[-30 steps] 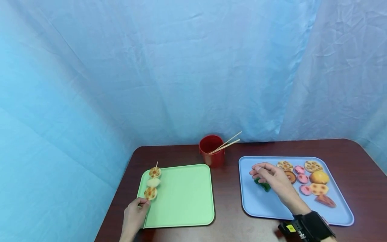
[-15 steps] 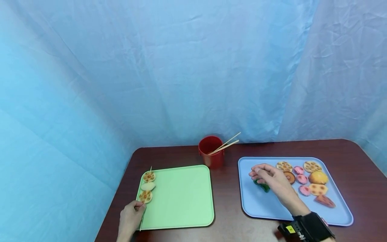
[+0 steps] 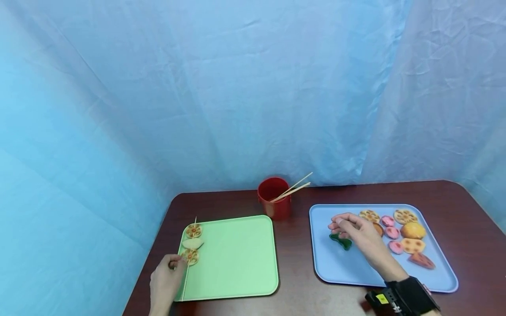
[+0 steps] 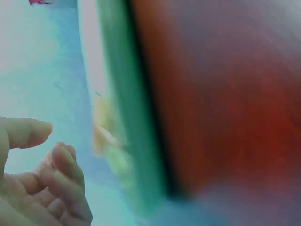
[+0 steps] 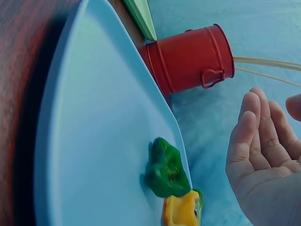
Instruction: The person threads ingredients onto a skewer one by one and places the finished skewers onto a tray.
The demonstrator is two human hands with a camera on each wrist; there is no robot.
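Note:
A skewer [image 3: 187,274] lies along the left edge of the green tray [image 3: 237,259], threaded with two browned lotus root slices [image 3: 193,230] and a pale oval piece [image 3: 192,244] between them. My left hand [image 3: 168,276] is right beside its lower slice. In the left wrist view, that left hand [image 4: 42,188] has thumb and forefinger apart with nothing between them. My right hand [image 3: 359,237] hovers over the blue tray [image 3: 332,267], fingers loosely bent and holding nothing. Below its fingertips lies a green pepper piece [image 5: 165,169], with a yellow pepper piece [image 5: 182,209] close by.
A red bucket [image 3: 274,206] holding several bare skewers [image 3: 294,189] stands behind the trays. Across the blue tray's right side lie more lotus root slices [image 3: 405,216], pink round slices [image 3: 395,247], a yellow-brown lump [image 3: 413,230] and a reddish-brown wedge [image 3: 421,260].
My left hand set the loaded skewer down further left on the green tray, let it go and drew slightly left. The right hand has stayed about where it was.

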